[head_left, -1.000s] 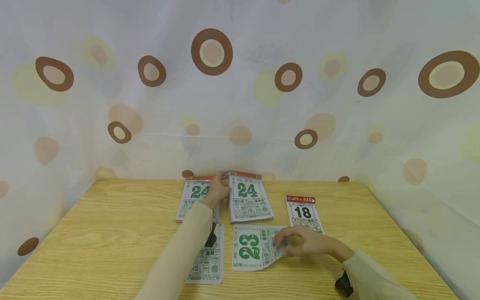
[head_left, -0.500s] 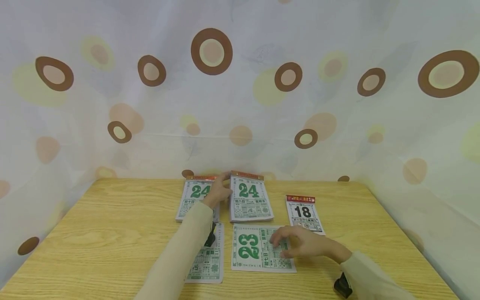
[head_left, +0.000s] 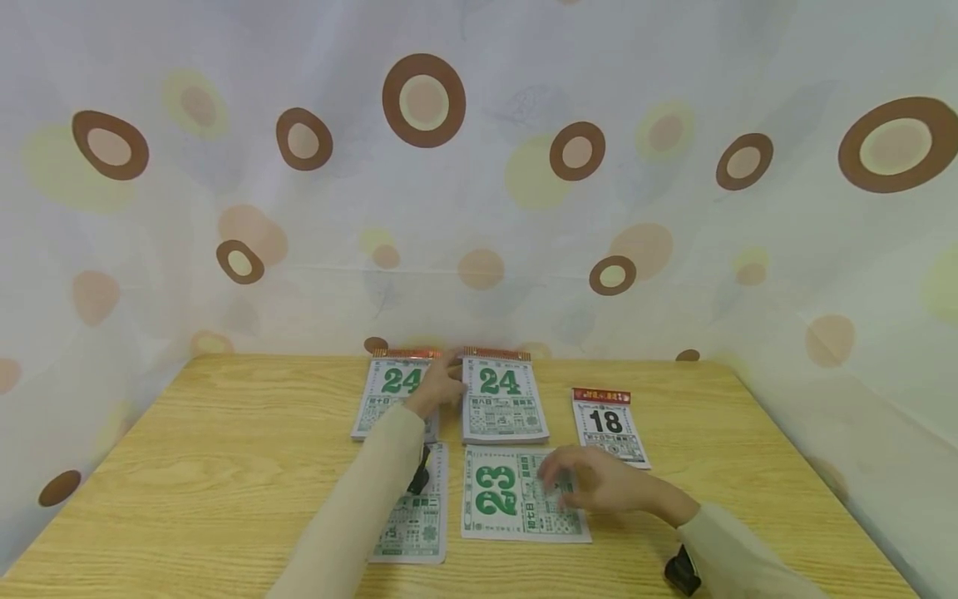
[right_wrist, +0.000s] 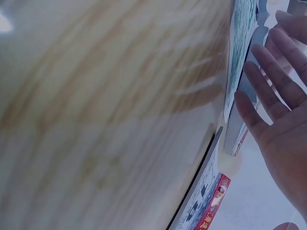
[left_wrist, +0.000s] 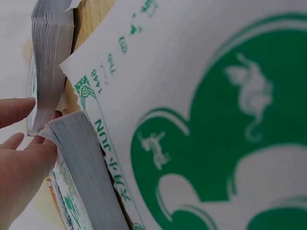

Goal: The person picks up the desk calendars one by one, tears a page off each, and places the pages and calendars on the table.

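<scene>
My left hand (head_left: 437,384) reaches between two thick tear-off calendars, its fingers at the upper left edge of the right calendar (head_left: 505,416) with a green 24. The left calendar (head_left: 382,399), also showing a green 24, is partly covered by that hand. In the left wrist view, the thumb (left_wrist: 17,111) lies along one page stack and the other fingers dip into the gap. Over the right end of a loose calendar sheet (head_left: 497,520) with a green 23 hovers my right hand (head_left: 602,482). The right wrist view shows its fingers spread and loosely extended, holding nothing.
A smaller calendar (head_left: 604,424) with a red header and black 18 lies right of the big ones. Another loose sheet (head_left: 419,532) is partly under my left forearm. Behind the wooden table (head_left: 224,466) hangs a patterned white cloth (head_left: 479,208).
The right 24 calendar has shifted slightly right and come down straighter, with my left hand still at its edge. The 23 sheet's lifted corner has gone flat, and my right hand has moved slightly left.
</scene>
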`<state>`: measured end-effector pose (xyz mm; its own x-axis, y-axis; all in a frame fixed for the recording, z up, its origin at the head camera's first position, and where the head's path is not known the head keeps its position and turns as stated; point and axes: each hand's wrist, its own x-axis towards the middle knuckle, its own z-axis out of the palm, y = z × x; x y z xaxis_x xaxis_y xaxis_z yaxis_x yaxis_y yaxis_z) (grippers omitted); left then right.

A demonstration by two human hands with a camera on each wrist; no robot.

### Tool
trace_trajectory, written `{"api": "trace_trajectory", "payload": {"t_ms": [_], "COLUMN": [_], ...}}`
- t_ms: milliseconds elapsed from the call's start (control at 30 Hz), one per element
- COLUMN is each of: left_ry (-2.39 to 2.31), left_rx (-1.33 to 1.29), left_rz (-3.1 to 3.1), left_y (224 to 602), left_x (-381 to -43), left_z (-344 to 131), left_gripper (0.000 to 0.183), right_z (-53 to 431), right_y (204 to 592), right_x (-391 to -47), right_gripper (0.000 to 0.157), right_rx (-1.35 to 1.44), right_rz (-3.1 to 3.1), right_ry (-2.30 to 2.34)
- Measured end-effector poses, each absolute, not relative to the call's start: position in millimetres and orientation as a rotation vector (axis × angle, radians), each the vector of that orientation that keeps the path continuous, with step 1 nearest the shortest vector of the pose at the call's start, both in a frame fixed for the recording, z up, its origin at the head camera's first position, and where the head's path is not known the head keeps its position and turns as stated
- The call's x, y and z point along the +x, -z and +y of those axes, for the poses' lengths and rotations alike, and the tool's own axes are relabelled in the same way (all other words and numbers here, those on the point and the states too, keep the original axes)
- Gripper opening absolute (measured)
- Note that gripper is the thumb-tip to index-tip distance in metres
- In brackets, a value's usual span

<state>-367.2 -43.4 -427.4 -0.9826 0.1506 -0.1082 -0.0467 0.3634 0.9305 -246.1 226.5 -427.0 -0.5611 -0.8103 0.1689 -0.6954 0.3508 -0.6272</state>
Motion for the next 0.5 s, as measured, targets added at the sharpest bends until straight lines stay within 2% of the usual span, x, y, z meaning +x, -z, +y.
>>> {"api": "trace_trajectory", "payload": {"t_ms": [133, 500], "left_ry": [-1.69, -1.681], "left_rx": [0.131, 0.2], "left_rz": [2.413, 2.414], "left_y": [426.5, 416.3], "left_x": [-365.6, -360.2], "left_z": [-43.8, -47.3], "left_gripper": [0.082, 0.066], "right_z": [226.5, 235.7], "right_y": [424.8, 419.6], "right_x": [-246.2, -251.6], "right_gripper": [0.02, 0.021], "right_rx": [-1.298, -1.231], "right_rz": [2.481, 2.549], "right_ry": [0.989, 1.048]}}
